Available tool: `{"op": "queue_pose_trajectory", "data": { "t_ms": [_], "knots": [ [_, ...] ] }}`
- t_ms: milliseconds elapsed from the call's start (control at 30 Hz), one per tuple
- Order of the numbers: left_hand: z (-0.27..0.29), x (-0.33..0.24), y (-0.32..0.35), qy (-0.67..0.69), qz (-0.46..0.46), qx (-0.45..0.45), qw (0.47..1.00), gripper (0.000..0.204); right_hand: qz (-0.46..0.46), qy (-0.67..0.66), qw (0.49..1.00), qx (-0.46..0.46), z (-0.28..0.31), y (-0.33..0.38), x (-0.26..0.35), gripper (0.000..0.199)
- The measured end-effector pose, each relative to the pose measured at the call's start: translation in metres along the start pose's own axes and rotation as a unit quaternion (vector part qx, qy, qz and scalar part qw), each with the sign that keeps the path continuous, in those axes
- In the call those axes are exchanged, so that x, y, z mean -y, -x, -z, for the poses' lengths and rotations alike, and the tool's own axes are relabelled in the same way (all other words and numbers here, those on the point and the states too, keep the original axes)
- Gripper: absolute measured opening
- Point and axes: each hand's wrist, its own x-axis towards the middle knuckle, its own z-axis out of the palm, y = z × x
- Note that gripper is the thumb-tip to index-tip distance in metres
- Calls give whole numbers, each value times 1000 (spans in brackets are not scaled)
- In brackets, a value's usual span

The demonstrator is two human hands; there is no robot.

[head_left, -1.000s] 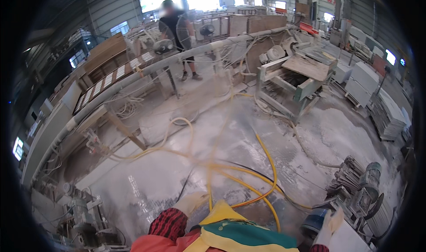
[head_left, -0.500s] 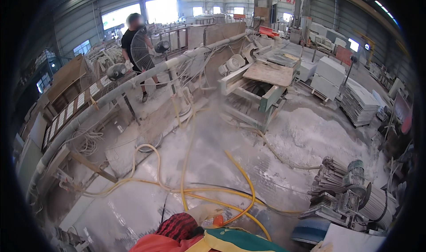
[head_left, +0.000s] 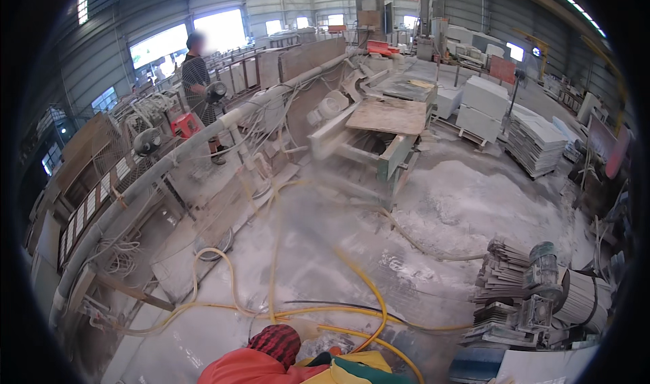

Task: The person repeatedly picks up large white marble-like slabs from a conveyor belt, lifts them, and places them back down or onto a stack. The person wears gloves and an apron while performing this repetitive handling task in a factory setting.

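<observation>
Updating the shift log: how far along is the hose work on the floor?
Done: nothing looks finished; the yellow hoses lie in loose loops across the dusty floor. In hand: a gloved hand at the lower edge sits beside the hoses; whether it grips anything is hidden. Left: probably all the hose tidying, and the slab on the bench lies unattended.

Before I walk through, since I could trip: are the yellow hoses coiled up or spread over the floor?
Spread. The yellow hoses run in loose loops across the dusty floor, with a black cable lying among them.
</observation>
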Motion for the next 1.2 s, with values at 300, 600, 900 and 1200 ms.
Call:
{"op": "queue_pose_trajectory", "data": {
  "t_ms": [300, 600, 900, 1200],
  "knots": [
    [123, -186, -94, -10, -211, -8, 977, 42, 6, -10, 1000, -16, 8, 2, 7, 60],
    [163, -218, -154, -123, -303, -1, 945, 43, -52, -78, 995, 35, 2, 6, 10, 59],
    [273, -405, -163, -94, -411, -94, 902, 46, -152, -206, 964, -70, -17, -5, 20, 66],
    [249, -504, -153, -49, -683, -58, 726, 52, -267, -187, 942, 72, 17, 20, 48, 74]
  ]
}}
